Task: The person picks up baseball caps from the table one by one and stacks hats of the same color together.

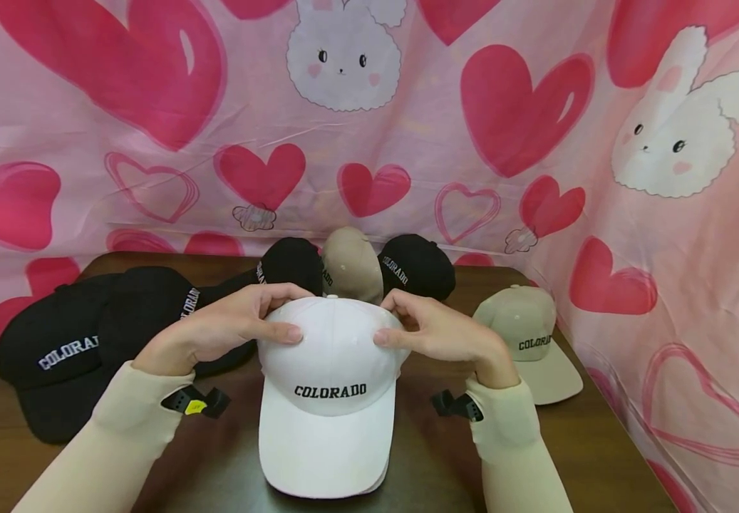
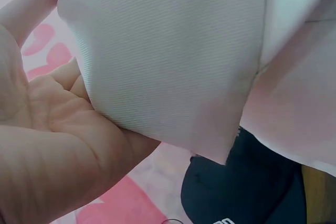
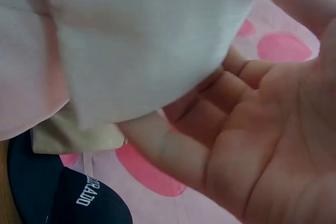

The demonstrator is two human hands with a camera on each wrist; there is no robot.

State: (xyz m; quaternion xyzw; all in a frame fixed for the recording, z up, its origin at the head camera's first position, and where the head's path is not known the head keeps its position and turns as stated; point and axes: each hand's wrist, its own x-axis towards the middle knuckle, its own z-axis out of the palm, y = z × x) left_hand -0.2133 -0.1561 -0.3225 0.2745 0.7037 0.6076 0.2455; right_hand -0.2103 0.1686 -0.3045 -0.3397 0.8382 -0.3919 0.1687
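A white baseball cap (image 1: 333, 349) with COLORADO in black letters faces me, its brim toward my body. A second white edge shows just under the brim at its lower right. My left hand (image 1: 231, 324) grips the left side of the crown, thumb on the front and fingers behind. My right hand (image 1: 440, 331) grips the right side the same way. In the left wrist view, the white fabric (image 2: 168, 61) lies between thumb and fingers. The right wrist view shows the right hand (image 3: 262, 124) around the other side of the white fabric (image 3: 142, 45).
Two overlapping black caps (image 1: 55, 328) lie on the wooden table (image 1: 433, 463) at the left. Behind the white cap stand a black cap (image 1: 298, 263), a beige cap (image 1: 351, 263) and another black cap (image 1: 417, 267). A beige cap (image 1: 517, 320) sits near the right edge. A pink heart-print curtain (image 1: 369, 135) hangs behind.
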